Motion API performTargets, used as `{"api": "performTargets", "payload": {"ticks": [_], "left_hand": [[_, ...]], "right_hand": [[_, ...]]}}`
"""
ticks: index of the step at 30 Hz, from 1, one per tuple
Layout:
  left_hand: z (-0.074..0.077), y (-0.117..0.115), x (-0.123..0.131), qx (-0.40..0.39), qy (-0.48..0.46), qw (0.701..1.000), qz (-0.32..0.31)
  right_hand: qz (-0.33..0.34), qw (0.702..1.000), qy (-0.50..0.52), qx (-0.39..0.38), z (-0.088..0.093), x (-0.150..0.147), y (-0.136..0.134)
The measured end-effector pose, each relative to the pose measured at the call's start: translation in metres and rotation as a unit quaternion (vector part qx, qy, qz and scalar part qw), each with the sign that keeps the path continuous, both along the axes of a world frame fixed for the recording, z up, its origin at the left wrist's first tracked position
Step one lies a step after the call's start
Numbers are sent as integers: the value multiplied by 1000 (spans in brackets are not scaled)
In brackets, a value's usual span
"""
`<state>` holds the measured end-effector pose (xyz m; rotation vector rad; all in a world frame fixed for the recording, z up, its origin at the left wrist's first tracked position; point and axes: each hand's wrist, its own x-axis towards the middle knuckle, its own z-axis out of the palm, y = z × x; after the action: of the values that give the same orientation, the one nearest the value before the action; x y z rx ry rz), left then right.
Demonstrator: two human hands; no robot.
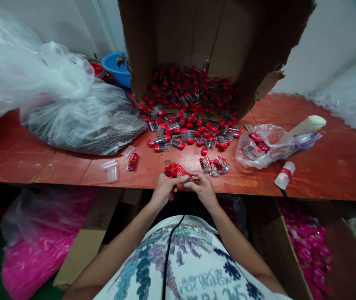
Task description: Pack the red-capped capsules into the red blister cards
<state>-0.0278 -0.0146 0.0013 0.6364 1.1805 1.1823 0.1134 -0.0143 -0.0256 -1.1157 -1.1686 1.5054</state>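
Near the front edge of the red table, my left hand (164,187) is closed around a red printed wrapper (175,170). My right hand (203,188) pinches the wrapper's right end between thumb and fingers. Whatever may be inside the wrapper is hidden. Just beyond my right hand lie several small red printed packets (214,165). Left of my hands rests a small red-wrapped tube (132,161), beside clear empty tubes (112,171). Farther back, many clear tubes with red caps (190,135) and dark contents spill toward me.
A torn cardboard box (143,50) lies on its side at the back, full of capped tubes. A big clear bag of dark beads (87,116) stands left, near a blue basin (115,66). To the right are a plastic bag (259,156) and a white roll (284,175).
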Motion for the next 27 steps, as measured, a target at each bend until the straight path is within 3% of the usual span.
{"api": "performTargets", "payload": {"ticks": [3, 6, 10, 13, 15, 17, 18, 19, 21, 23, 27], "left_hand": [[-5, 4, 6, -17, -24, 1000, 0], [-4, 10, 8, -68, -112, 991, 16], [-3, 18, 5, -148, -236, 960, 32], [-8, 22, 3, -136, -249, 958, 46], [-13, 24, 2, -122, -243, 961, 46], [-17, 25, 1, -107, -240, 964, 40], [-19, 26, 0, -100, -237, 966, 38], [-19, 26, 0, -93, -233, 967, 40], [-18, 26, -1, -81, -223, 970, 51], [-16, 25, -1, -70, -216, 972, 60], [-17, 17, -4, -39, -201, 975, 85]], "right_hand": [[-10, 999, 11, -33, 0, 7, 2], [-107, 993, -45, 0, -5, 30, 13], [-306, 935, -165, 74, -18, 85, 39], [-343, 897, -265, 89, -22, 116, 51], [-344, 868, -342, 105, -20, 118, 50], [-334, 851, -381, 138, -14, 101, 43], [-311, 860, -374, 155, -11, 86, 37], [-268, 884, -346, 166, -8, 69, 31], [-108, 947, -258, 155, -4, 33, 19], [-23, 976, -179, 120, -4, 2, 11], [-10, 977, -174, 125, -8, -28, 14]]}}
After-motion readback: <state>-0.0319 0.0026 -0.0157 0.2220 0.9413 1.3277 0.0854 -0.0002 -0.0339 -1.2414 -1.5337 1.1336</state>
